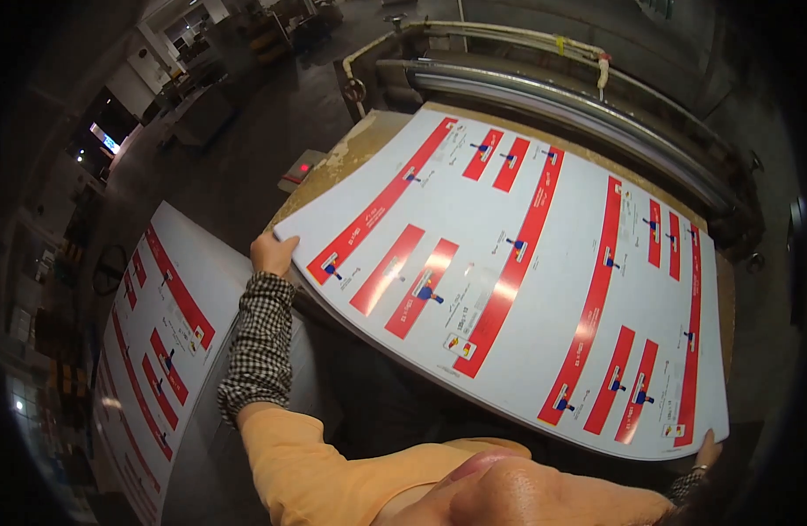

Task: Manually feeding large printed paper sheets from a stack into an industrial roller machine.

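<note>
A wide stack of large white printed sheets (pixel 561 237), banded in red with small blue figures, lies in front of me. Its near edge overhangs and bows down slightly in the middle. At the near left corner, my left hand (pixel 274 254) is closed on the sheets, fingers curled around the edge. My right hand (pixel 708 450) is at the near right corner, partly hidden behind the sheets, its fingers closed at the edge. Checked sleeves cover both forearms.
The sheets rest on a worn brown board (pixel 726 307) before a machine with long metal rollers (pixel 544 96). A pale pipe (pixel 500 31) runs above them. Left of me stands another tall stack of similar sheets (pixel 193 263). A small box with a red light (pixel 300 171) sits beside the board.
</note>
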A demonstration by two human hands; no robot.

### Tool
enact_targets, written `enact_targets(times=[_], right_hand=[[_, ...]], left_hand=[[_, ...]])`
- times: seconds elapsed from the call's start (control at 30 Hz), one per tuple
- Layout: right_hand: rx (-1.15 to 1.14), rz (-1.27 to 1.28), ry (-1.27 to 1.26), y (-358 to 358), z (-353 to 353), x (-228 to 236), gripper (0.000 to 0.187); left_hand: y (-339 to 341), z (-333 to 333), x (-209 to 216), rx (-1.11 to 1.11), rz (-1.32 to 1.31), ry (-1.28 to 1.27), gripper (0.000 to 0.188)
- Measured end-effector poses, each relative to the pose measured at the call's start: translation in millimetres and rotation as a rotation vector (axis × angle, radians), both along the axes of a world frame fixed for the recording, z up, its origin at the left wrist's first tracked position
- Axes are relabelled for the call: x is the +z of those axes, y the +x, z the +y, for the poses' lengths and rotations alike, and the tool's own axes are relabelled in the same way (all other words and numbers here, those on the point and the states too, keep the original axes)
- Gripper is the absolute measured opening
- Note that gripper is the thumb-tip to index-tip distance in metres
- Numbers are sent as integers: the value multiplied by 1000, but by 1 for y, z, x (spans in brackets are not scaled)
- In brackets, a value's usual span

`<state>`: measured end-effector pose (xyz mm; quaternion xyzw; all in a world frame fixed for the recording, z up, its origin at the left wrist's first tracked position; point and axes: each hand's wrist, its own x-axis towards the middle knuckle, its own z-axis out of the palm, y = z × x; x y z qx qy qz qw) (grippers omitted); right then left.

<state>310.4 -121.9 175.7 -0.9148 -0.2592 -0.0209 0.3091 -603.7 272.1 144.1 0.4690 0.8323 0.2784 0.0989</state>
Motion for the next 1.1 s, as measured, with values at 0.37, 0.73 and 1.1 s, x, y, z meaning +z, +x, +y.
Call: enact_targets(times=[0.37, 0.73, 1.1], right_hand=[[-27, -458, -1249, -128, 123, 76, 30], [-242, 592, 452, 3, -20, 1, 63], [-656, 450, 557, 57, 22, -170, 64]], left_hand=[[98, 9, 40, -342, 708, -413, 25], [-35, 30, -97, 347, -1039, 297, 47], [-119, 4, -247, 178, -95, -392, 47]])
